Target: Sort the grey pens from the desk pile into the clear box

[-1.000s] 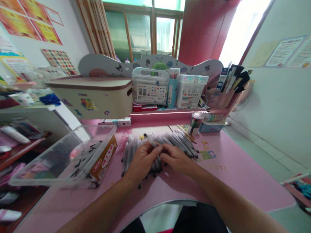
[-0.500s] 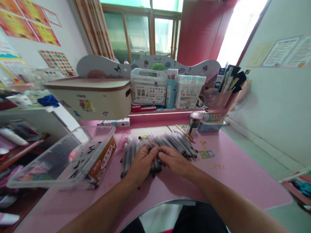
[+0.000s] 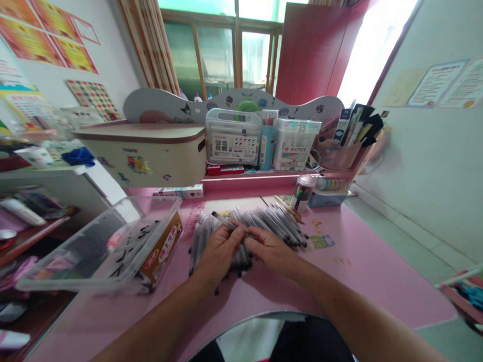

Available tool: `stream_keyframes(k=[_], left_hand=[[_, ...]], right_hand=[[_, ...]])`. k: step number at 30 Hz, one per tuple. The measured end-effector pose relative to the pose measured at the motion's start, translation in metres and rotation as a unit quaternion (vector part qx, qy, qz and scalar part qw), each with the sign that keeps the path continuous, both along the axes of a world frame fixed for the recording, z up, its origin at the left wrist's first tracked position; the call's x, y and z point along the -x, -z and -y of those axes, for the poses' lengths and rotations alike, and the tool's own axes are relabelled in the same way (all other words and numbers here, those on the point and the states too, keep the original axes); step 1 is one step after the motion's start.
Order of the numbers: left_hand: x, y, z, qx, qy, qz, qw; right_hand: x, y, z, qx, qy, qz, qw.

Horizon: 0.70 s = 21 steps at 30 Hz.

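Note:
My left hand (image 3: 222, 247) is closed around a pen (image 3: 222, 219) with a clear barrel. Its black end points up and to the left. Close beside it, my right hand (image 3: 269, 247) is closed in a pinch at the other end of that pen; the fingers hide the tip. Many similar pens (image 3: 269, 221) with black ends lie in a wide pile under and behind both hands. One black pen end (image 3: 216, 290) sticks out below the pile near my left wrist.
At the left, a clear plastic bin (image 3: 98, 241) holds a brown box (image 3: 162, 251) and pens. A cream lidded box (image 3: 151, 156), marker cases (image 3: 234, 141) and a pen holder (image 3: 335, 151) line the shelf. A clear jar (image 3: 303, 193) stands behind the pile.
The pen in my hands has shifted slightly, its black end reaching a little further up and left. Both hands stay together over the pile, and the camera view has moved slightly.

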<state>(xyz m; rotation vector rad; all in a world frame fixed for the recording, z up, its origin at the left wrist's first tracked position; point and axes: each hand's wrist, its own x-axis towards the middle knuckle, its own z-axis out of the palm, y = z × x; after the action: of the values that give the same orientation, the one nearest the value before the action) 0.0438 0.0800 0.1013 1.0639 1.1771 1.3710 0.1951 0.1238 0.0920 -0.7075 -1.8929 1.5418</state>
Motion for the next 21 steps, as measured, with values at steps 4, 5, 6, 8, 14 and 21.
stream_keyframes(k=[4,5,6,8,14,21], left_hand=[[0.007,0.001,-0.004,0.022,-0.003,0.039,0.999],[0.009,0.002,-0.005,0.033,0.008,0.058,0.998],[0.01,0.002,-0.006,0.047,0.029,0.079,0.995],[0.011,0.004,-0.006,0.086,0.101,0.114,0.985],[0.013,0.006,-0.003,0.169,0.304,0.109,0.931],[0.014,0.005,-0.002,0.188,0.279,0.178,0.925]], right_hand=[[-0.002,0.0,-0.005,0.045,0.017,-0.035,0.998],[-0.003,0.0,-0.006,0.062,0.033,-0.046,0.996],[-0.003,0.0,-0.008,0.078,0.052,-0.058,0.994],[-0.004,-0.001,-0.01,0.104,0.088,-0.082,0.987],[-0.007,0.001,-0.012,0.086,0.091,-0.045,0.991],[-0.007,0.004,-0.014,0.162,0.079,-0.087,0.98]])
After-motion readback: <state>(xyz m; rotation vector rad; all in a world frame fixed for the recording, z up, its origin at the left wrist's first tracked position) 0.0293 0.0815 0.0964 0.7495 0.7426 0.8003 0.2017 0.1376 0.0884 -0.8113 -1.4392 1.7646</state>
